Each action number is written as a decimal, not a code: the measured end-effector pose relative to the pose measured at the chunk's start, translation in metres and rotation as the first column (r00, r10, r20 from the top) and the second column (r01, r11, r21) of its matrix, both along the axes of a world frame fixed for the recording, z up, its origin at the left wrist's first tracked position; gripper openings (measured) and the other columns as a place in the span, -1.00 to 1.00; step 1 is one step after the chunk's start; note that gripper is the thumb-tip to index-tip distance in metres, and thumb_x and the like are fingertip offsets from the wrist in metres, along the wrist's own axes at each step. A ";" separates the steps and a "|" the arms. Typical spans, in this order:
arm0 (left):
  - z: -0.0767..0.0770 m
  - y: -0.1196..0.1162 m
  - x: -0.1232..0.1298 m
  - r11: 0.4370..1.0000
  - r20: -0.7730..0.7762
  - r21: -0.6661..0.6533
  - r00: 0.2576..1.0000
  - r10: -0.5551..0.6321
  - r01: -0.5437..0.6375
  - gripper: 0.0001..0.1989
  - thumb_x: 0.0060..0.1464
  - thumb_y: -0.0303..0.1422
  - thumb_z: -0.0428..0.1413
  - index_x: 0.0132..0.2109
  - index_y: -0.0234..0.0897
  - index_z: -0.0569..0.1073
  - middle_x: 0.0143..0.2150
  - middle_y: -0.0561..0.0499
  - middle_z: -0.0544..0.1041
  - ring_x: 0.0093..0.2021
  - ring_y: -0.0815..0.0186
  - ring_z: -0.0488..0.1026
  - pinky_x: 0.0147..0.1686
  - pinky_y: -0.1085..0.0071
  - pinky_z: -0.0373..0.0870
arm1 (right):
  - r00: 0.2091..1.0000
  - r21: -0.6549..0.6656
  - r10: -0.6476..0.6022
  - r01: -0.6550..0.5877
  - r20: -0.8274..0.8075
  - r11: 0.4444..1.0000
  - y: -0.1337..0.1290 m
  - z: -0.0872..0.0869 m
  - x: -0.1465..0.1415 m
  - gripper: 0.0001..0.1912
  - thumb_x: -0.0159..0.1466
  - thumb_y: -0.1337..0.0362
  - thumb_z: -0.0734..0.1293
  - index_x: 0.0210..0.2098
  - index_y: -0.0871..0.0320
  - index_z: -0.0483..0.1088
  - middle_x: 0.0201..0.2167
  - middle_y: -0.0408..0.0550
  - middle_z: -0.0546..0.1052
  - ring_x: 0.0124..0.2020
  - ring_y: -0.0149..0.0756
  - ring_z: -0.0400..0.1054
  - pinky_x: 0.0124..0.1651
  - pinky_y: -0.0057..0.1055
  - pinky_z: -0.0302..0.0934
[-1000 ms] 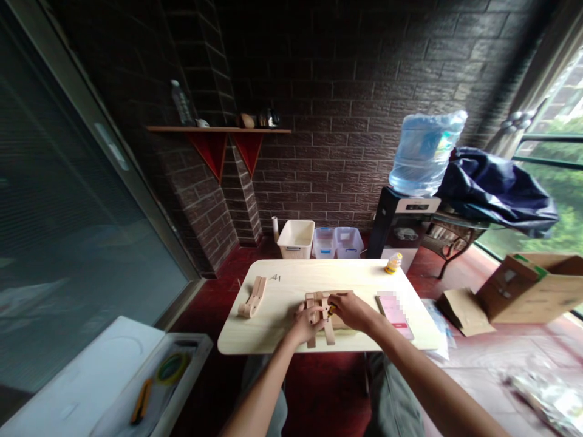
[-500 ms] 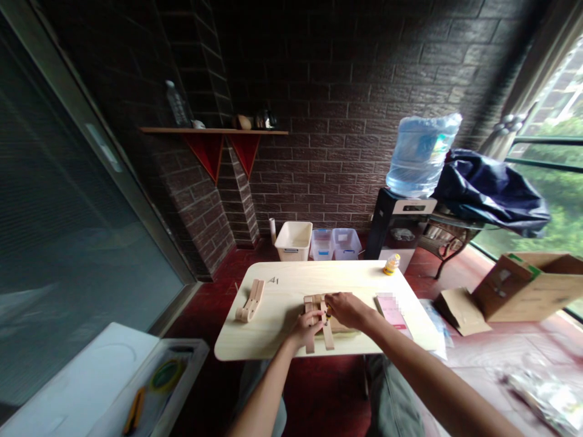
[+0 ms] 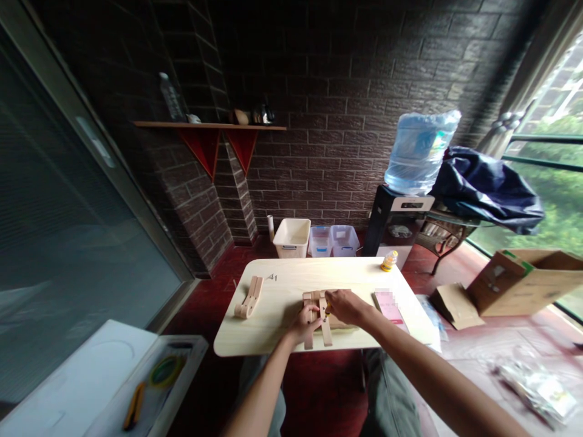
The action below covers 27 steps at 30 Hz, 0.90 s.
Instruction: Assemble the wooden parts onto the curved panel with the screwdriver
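Note:
On the near part of the table lies a wooden assembly [image 3: 326,334] of pale curved slats and a block. My right hand [image 3: 345,305] is closed around a small yellow-handled screwdriver [image 3: 327,310], its tip pointing down at one slat. My left hand [image 3: 306,325] is closed on the left slats, with the thumb reaching toward the screwdriver's tip. A separate curved wooden piece [image 3: 250,298] with dark holes rests on the left side of the table. The underside of the assembly is hidden.
On the pale table [image 3: 273,334] are a pink booklet [image 3: 388,306] at right and a small yellow-capped bottle [image 3: 389,261] at the far right corner. An open case [image 3: 168,388] with an orange-and-black cutter stands lower left. Bins [image 3: 292,238] and a water dispenser [image 3: 396,221] are behind.
The view has shifted slightly. Both hands stay at the wooden assembly in nearly the same pose, the screwdriver still in my right hand.

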<state>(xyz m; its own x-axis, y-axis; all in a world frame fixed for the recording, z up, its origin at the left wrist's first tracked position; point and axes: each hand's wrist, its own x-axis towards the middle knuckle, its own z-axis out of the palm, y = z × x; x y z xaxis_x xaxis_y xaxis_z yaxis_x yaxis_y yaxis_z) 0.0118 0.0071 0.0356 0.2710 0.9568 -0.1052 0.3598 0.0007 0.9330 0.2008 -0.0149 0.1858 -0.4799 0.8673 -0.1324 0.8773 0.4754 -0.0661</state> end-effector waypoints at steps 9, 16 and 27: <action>-0.004 -0.002 -0.002 1.000 -0.008 -0.001 1.000 -0.018 0.018 -0.70 0.08 -0.31 0.21 -0.03 -0.24 0.49 0.02 -0.08 0.59 0.05 0.15 0.53 0.08 0.25 0.43 | 0.997 -0.013 0.065 -0.064 0.031 0.998 -0.002 -0.008 0.001 -0.66 0.42 0.27 0.27 0.15 0.22 0.33 -0.11 0.20 0.63 -0.08 -0.06 0.56 -0.13 -0.33 0.33; 0.002 -0.011 0.003 0.999 0.077 -0.043 0.997 -0.008 0.011 -0.67 0.13 -0.29 0.18 0.03 -0.28 0.47 -0.01 -0.11 0.59 -0.06 0.20 0.56 -0.02 0.30 0.48 | 0.999 -0.004 -0.023 0.023 0.029 1.000 -0.001 -0.009 -0.002 -0.69 0.39 0.23 0.32 0.08 0.24 0.37 -0.07 0.25 0.63 -0.05 -0.03 0.56 -0.07 -0.30 0.34; -0.002 -0.006 0.000 0.996 0.112 -0.085 0.994 -0.002 0.011 -0.66 0.08 -0.29 0.25 0.01 -0.21 0.47 0.04 -0.06 0.58 0.01 0.20 0.56 0.04 0.30 0.49 | 0.995 0.014 0.103 -0.103 0.011 0.995 -0.002 -0.006 -0.001 -0.72 0.40 0.33 0.25 0.08 0.20 0.38 -0.03 0.18 0.61 -0.03 -0.08 0.53 -0.06 -0.31 0.33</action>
